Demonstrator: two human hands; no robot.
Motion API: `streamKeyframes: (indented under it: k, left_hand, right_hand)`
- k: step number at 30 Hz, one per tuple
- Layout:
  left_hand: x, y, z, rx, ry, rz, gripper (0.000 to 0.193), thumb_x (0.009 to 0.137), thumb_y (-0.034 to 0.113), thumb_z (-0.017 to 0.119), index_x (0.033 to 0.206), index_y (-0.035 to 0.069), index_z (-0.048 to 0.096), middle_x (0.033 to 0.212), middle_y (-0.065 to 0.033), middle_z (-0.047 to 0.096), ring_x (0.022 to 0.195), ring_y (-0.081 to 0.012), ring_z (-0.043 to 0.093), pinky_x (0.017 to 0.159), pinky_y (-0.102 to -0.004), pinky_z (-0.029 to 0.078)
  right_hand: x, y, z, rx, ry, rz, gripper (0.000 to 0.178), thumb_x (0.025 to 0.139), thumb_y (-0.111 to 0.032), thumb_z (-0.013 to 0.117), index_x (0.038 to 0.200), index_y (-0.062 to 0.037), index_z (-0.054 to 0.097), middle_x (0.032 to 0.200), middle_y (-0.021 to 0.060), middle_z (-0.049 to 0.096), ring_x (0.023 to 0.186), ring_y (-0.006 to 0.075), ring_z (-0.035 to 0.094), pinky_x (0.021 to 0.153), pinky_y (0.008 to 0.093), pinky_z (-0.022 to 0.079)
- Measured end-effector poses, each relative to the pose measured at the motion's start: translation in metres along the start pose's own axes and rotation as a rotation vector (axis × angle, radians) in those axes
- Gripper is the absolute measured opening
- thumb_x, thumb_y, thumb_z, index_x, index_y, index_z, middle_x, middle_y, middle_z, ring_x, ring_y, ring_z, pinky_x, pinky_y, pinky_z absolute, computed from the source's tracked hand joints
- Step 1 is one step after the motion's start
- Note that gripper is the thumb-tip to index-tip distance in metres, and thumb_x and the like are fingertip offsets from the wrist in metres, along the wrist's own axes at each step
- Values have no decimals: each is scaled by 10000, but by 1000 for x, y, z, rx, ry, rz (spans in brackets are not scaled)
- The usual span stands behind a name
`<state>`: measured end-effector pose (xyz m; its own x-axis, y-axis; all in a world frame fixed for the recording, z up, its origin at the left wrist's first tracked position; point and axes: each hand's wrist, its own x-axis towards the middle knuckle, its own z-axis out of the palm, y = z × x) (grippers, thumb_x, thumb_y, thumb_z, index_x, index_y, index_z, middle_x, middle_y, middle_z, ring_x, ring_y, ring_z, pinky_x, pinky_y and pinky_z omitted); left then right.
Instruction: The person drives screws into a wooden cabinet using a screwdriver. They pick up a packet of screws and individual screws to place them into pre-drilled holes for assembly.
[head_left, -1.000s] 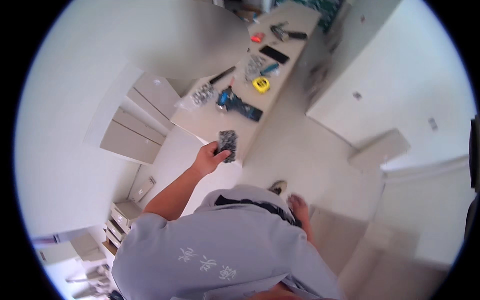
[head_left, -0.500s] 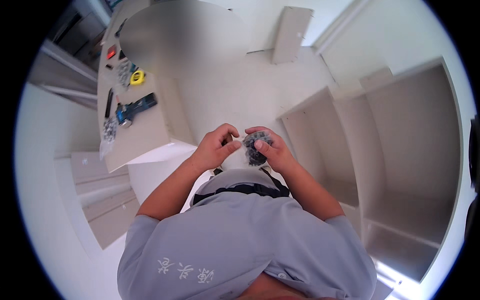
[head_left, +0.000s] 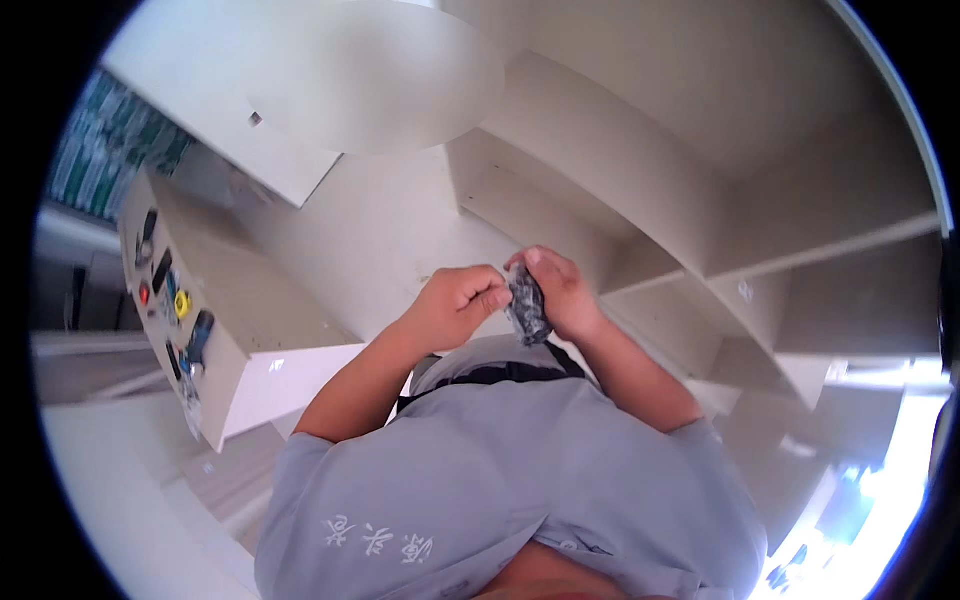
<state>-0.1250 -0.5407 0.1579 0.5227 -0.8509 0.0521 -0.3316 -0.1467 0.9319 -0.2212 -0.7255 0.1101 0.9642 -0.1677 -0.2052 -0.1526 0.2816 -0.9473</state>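
In front of my waist, my right hand is closed around a clear plastic bag of small dark parts, thumb toward the top. The bag hangs narrow and bunched below the fingers. My left hand meets its left edge with thumb and forefinger pinched together and the other fingers curled. Whether that pinch grips the bag's film or a small part is too fine to make out.
To the left stands a long pale cabinet with a cordless drill, a yellow tape measure and other small items on it. Open shelving fills the right side. Green-and-white stacked goods lie at the far left.
My view has swung to the right, bringing the shelving closer to the middle. The bag has turned from flat to edge-on in my right hand, and my left fingers have closed up to it.
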Motion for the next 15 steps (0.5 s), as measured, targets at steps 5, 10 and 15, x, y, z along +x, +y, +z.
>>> streamKeyframes:
  k: [5, 10, 15]
  left_hand:
    - [58, 25, 81, 257, -25, 248, 132, 879, 204, 747, 925, 103, 674, 669, -21, 569, 594, -200, 555, 552, -330, 465]
    - [107, 62, 105, 528, -156, 795, 168, 781, 202, 816, 885, 133, 703, 630, -6, 529, 562, -202, 544, 492, -344, 429]
    - [143, 89, 141, 421, -255, 924, 129, 740, 107, 817, 814, 118, 712, 616, -24, 523, 537, -218, 528, 469, -351, 403]
  right_hand:
    - [-64, -35, -89, 429, 96, 280, 330, 1075, -304, 435, 1076, -11, 586, 872, 127, 666, 700, 212, 669, 586, 339, 569]
    - [-109, -46, -120, 352, 177, 258, 369, 1073, -335, 405, 1088, -6, 572, 898, 181, 692, 588, 258, 667, 511, 363, 577]
    - [-132, -29, -158, 433, 224, 38, 454, 1046, -380, 489, 1283, 2, 543, 1139, 160, 649, 942, 243, 659, 814, 378, 557]
